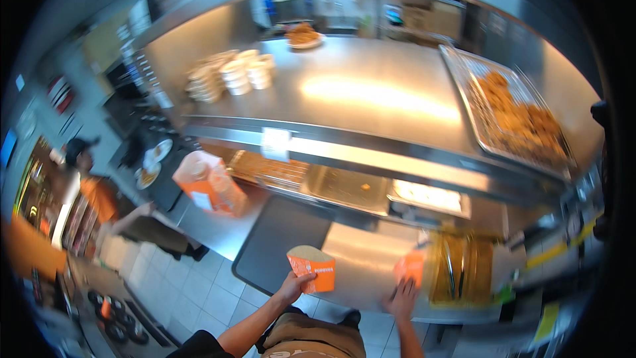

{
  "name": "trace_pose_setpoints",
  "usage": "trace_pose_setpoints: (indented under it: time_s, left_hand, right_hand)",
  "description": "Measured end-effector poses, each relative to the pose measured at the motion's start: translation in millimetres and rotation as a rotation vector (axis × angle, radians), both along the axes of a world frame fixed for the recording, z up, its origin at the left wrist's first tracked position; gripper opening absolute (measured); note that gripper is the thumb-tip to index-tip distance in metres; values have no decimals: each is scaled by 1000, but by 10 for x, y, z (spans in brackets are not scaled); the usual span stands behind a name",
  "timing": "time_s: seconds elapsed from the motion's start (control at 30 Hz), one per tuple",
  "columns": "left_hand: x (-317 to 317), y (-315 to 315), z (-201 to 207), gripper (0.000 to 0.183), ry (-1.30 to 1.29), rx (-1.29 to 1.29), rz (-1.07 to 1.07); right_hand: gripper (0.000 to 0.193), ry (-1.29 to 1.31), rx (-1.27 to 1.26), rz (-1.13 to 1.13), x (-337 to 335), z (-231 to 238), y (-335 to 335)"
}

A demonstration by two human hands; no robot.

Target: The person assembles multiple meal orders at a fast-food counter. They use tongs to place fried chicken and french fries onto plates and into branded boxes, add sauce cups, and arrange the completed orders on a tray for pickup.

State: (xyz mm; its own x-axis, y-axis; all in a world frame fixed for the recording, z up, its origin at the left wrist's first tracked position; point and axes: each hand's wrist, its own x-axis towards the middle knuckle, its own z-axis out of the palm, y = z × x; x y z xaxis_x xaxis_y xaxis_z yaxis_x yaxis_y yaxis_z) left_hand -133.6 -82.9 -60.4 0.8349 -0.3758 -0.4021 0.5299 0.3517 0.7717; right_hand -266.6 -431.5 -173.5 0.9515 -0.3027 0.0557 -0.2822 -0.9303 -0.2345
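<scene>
At the steel counter's front edge [371,252], my left hand [293,286] pinches an orange paper carton [311,270] by its lower corner, held open-top up just over the dark tray [281,242]; my right hand [402,298] is spread open, fingertips at a flat orange carton [411,266] beside the bin of fries [460,268]. Cartons look light, thin, easily crushed, so grip by folded side edges, not the mouth. Room: tray surface is open, bag [212,184] stands well left, warming shelf [397,159] overhangs behind, a chicken tray [513,113] on top; another person [99,199] works far left, apart from me
</scene>
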Motion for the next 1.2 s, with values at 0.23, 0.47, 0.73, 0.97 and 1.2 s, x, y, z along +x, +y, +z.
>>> trace_pose_setpoints:
  time_s: [0.23,0.47,0.73,0.97,1.2]
  left_hand:
    - [-516,299,-162,43,298,-70,-32]
    - [-527,558,64,44,71,-105,-3]
    - [739,2175,-161,74,-238,217,347]
    - [1500,4193,-718,68,-137,542,199]
    - [1487,5538,-232,41,-145,481,426]
  right_hand:
    - [53,-107,59,420,-641,-48,662]
    - [36,-327,1287,63,144,1116,1772]
    - [37,-57,1460,180,1522,1053,4321]
    - [40,-224,1461,-473,2787,437,5719]
    - [47,-63,1158,-529,3598,3,5667]
